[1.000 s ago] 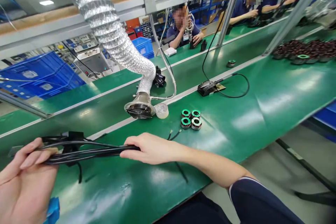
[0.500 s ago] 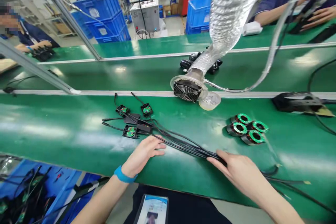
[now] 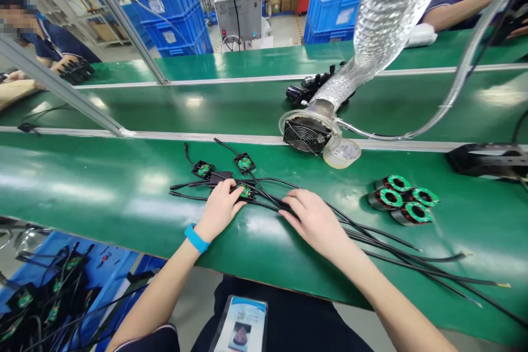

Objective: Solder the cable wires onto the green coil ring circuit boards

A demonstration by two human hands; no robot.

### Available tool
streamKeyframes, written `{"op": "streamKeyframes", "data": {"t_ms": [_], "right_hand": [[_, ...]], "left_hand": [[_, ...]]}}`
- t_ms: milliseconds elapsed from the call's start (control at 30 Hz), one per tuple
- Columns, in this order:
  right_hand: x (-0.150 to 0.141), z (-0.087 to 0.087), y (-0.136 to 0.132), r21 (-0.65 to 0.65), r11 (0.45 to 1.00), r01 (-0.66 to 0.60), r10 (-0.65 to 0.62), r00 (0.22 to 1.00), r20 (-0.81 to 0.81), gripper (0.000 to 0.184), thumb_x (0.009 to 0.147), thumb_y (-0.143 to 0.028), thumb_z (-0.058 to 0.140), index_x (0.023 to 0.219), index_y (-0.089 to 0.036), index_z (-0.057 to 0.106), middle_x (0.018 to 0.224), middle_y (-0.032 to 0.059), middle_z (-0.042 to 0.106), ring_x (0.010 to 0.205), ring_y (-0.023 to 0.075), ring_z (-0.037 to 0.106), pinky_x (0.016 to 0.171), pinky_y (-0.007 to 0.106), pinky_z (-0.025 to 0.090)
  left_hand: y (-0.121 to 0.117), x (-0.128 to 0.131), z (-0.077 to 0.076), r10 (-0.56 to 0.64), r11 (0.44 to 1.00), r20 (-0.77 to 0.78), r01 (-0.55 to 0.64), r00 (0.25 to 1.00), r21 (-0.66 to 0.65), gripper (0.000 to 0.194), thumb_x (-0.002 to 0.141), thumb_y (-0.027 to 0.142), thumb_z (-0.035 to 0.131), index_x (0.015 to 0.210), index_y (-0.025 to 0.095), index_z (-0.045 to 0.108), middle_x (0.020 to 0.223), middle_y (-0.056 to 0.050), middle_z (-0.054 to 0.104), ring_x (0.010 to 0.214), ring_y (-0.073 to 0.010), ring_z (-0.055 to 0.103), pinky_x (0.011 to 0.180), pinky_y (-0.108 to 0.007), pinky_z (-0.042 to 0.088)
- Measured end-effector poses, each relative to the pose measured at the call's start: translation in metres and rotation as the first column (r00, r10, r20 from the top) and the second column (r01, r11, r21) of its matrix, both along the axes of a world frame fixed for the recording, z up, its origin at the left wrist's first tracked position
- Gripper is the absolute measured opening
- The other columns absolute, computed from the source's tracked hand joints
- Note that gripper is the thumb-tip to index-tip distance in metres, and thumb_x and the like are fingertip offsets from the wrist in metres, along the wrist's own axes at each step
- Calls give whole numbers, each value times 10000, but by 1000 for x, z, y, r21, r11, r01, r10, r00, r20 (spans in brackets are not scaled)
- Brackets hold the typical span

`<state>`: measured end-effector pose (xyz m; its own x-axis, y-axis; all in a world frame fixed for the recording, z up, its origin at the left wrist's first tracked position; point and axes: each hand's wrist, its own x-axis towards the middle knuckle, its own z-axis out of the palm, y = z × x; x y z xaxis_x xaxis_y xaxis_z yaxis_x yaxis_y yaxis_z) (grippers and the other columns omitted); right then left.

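Note:
Small black plastic housings [image 3: 244, 163] with green circuit boards lie grouped on the green bench, each with black cables. My left hand [image 3: 219, 210] has its fingers curled over the nearest housing [image 3: 247, 191], with the thumb at its front edge. To the right, my right hand [image 3: 315, 223] has its fingers closed around the black cables [image 3: 270, 198] close to the housings. The loose cable ends [image 3: 445, 258] fan out to the right across the bench, past my right forearm.
Several motor stators [image 3: 406, 198] with green rings sit at the right. A foil extraction duct with a fan grille [image 3: 307, 137] and a small clear cup [image 3: 341, 154] stand behind. A blue bin [image 3: 117, 264] of similar parts is at lower left. Two people work across the bench.
My left hand has moved up onto the nearest housing. My right hand has slid left along the cables toward the housings, and the cable ends now spread out on the right.

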<state>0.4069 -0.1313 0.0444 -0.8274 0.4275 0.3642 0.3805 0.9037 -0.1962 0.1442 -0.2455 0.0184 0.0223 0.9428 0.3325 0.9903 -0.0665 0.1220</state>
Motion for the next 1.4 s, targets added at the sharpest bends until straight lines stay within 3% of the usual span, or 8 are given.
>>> {"op": "streamKeyframes", "data": {"t_ms": [133, 367, 467, 567, 767, 1133, 1300, 1400], "right_hand": [[-36, -2, -8, -82, 992, -98, 105, 991, 78, 194, 993, -288, 655, 1107, -134, 683, 1093, 129, 676, 1008, 271, 640, 890, 404, 551], [-40, -9, -12, -112, 986, -120, 137, 978, 157, 159, 987, -277, 667, 1002, -134, 735, 1165, 146, 663, 1102, 284, 600, 972, 425, 493], [-50, -6, -12, -94, 989, -114, 130, 974, 187, 145, 990, -215, 649, 939, -125, 750, 1133, 155, 668, 1081, 281, 588, 965, 421, 467], [-64, -4, -11, -80, 990, -112, 127, 967, 221, 146, 994, -182, 628, 962, -110, 750, 1133, 161, 667, 1078, 283, 577, 955, 414, 446], [-66, -11, -7, -119, 988, -103, 119, 983, 139, 184, 1028, -201, 574, 989, -119, 733, 1112, 129, 683, 1046, 257, 580, 955, 386, 424], [-56, -11, 1, -169, 980, -107, 108, 994, -3, 236, 1066, -250, 485, 1010, -151, 691, 988, 98, 705, 931, 230, 621, 847, 380, 415], [-56, -14, 1, -168, 981, -100, 108, 994, 35, 223, 1051, -241, 498, 998, -157, 698, 970, 101, 695, 903, 237, 613, 814, 375, 416], [-64, -13, 0, -144, 986, -84, 95, 993, 74, 210, 1043, -246, 521, 1015, -141, 702, 970, 108, 688, 908, 249, 607, 815, 381, 417]], "left_hand": [[-25, -1, -9, -90, 996, -39, 90, 995, 5, 145, 1023, 247, 570, 1025, 165, 689, 1121, -137, 664, 924, -243, 618, 799, -378, 515], [-87, -21, -6, 69, 998, 402, -61, 913, -33, 230, 910, 389, 746, 1109, 272, 736, 1163, -118, 681, 996, -278, 643, 913, -421, 514], [-82, -24, 5, 146, 989, 425, -134, 893, -59, 428, 905, 416, 742, 1307, 290, 668, 1308, -132, 639, 1169, -321, 605, 1028, -488, 478], [-61, -23, 11, 120, 985, 386, -59, 915, -165, 601, 881, 453, 767, 1425, 273, 585, 1367, -141, 622, 1254, -360, 560, 1078, -535, 430], [-37, -34, 13, 41, 973, 340, 40, 939, -228, 540, 899, 487, 739, 1355, 218, 632, 1253, -148, 663, 1153, -354, 599, 1020, -508, 452], [-88, -77, 60, 96, 984, 269, -50, 958, -172, 556, 913, 477, 733, 1401, 259, 582, 1328, -132, 632, 1226, -324, 575, 1067, -491, 439], [-111, -81, 54, 91, 921, 450, 96, 889, -376, 533, 899, 482, 751, 1378, 294, 613, 1308, -104, 649, 1223, -297, 591, 1061, -462, 477], [-105, -94, 53, 113, 940, 517, 77, 848, -333, 503, 903, 490, 742, 1352, 289, 636, 1313, -98, 650, 1253, -289, 586, 1090, -462, 477]]}}
